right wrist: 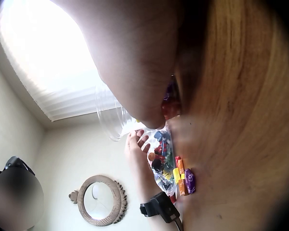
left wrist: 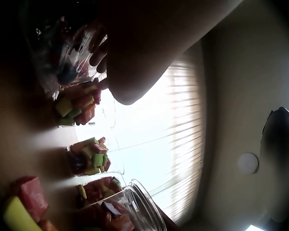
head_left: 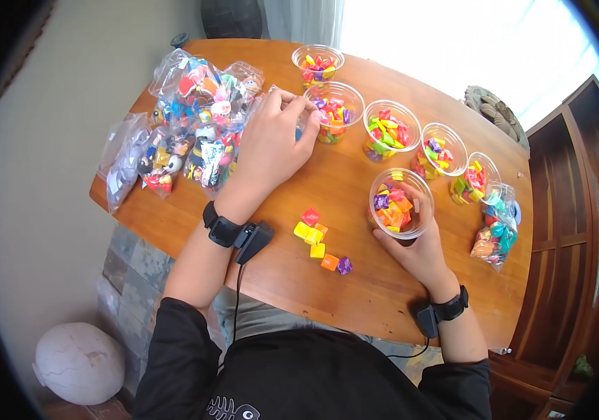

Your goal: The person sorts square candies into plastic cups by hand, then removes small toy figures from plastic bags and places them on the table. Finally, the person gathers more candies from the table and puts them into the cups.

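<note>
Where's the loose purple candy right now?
In the head view, the purple candy lies on the table, just right of an orange one and left of the right hand.

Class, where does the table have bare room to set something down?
Bare table lies between the loose sweets and right hand, and between that hand and the lone toy bag. It is crowded around the piled toy bags and filled cups.

Held cup [head_left: 370,203]: base partly hidden by the right hand [head_left: 420,253].
Left hand [head_left: 278,136], up-left of held cup: anything between its fingertips too small to tell.
Toy bags [head_left: 205,105], farther left of held cup: partly hidden behind left hand.
Candies [head_left: 318,250], left of held cup: print too small to read.
Cabinet [head_left: 558,164], right of held cup: cut off.
</note>
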Demonstrator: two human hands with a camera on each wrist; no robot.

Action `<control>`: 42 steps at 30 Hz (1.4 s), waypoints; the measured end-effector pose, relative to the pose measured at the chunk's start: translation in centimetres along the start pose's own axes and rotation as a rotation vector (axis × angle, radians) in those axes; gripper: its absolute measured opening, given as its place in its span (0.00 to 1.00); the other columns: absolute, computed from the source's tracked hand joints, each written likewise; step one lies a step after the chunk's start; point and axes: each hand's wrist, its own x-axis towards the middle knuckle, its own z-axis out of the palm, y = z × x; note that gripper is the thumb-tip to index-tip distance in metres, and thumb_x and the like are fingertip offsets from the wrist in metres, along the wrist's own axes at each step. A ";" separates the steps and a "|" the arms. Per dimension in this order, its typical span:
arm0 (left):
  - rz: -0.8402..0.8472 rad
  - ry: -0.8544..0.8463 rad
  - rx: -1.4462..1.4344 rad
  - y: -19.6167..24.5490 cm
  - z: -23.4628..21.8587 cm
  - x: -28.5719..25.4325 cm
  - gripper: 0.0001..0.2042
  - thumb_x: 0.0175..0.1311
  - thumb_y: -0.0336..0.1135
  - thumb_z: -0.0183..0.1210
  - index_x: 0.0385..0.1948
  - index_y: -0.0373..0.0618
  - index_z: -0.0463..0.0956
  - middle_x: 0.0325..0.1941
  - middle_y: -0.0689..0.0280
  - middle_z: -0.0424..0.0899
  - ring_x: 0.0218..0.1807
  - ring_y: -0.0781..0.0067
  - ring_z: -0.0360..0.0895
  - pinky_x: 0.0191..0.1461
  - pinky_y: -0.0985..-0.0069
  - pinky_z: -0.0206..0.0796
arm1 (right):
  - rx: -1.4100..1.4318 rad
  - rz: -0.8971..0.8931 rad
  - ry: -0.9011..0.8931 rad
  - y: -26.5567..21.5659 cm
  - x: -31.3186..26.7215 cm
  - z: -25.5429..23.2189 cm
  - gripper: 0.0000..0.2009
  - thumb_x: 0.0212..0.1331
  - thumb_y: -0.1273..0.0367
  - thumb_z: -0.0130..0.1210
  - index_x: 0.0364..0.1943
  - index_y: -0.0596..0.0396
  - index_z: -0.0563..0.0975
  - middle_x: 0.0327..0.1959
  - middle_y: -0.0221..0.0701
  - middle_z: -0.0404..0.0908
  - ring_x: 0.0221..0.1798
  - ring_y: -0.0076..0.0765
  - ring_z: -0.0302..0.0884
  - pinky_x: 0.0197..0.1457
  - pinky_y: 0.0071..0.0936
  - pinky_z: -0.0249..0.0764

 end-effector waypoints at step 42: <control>-0.005 -0.491 0.102 2.9 -2.4 6.5 0.11 0.63 0.36 0.76 0.39 0.39 0.89 0.42 0.55 0.88 0.45 0.57 0.88 0.53 0.64 0.80 | -0.045 0.007 -0.033 1.5 -0.4 -0.6 0.46 0.53 0.70 0.81 0.77 0.59 0.65 0.80 0.56 0.68 0.85 0.61 0.65 0.85 0.49 0.66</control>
